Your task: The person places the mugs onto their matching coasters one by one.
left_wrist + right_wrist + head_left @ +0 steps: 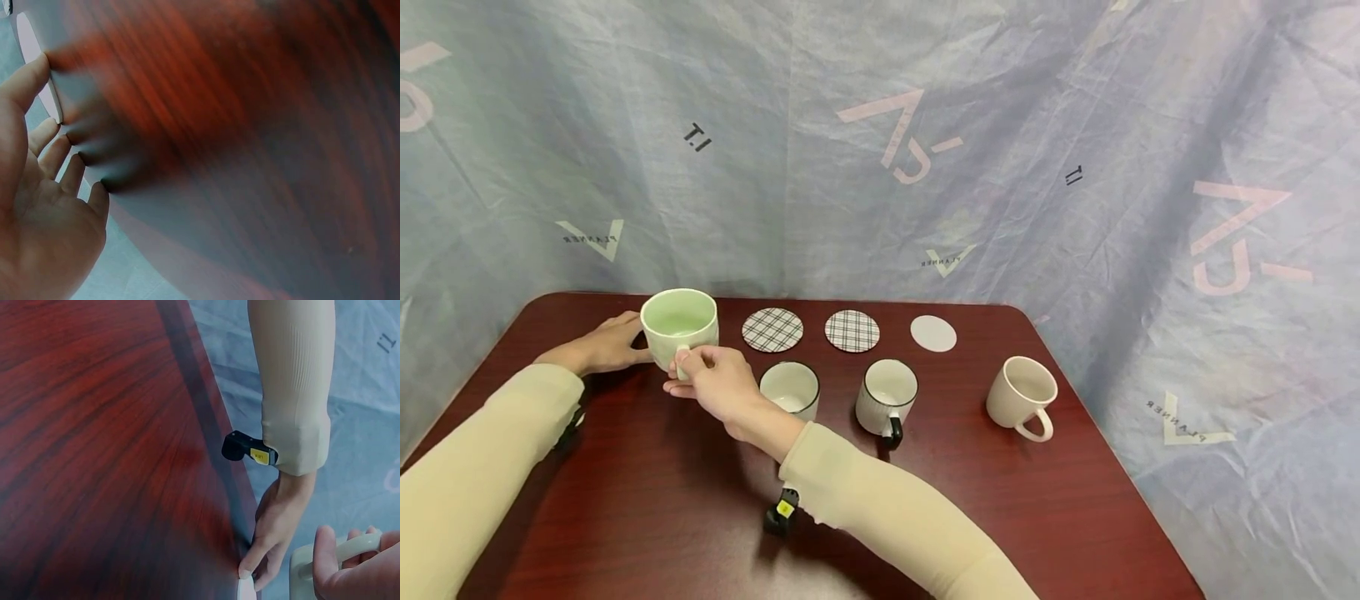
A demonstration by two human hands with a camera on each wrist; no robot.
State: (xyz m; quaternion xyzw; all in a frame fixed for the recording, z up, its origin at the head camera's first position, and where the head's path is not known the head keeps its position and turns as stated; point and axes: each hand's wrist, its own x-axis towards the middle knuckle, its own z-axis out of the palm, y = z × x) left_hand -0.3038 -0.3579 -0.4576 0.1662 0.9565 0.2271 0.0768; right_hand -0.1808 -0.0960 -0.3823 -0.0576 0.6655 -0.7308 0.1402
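Observation:
My right hand (722, 385) grips the handle of a pale green mug (664, 343), upright and apparently above the table at the back left. Just left of it, my left hand (604, 343) reaches to the tabletop. The left wrist view shows its thumb and index finger at the rim of a white round coaster (39, 69), holding it between them; the other fingertips rest on the table. This coaster is hidden behind the mug in the head view, though a piece of it shows beneath the left fingers in the right wrist view.
Two plaid coasters (772, 330) (852, 331) and a white one (933, 333) lie along the back of the dark red table (647, 500). Nearer stand two black-rimmed white mugs (789, 387) (880, 412), one partly behind my right arm. A cream mug (1015, 404) stands at right.

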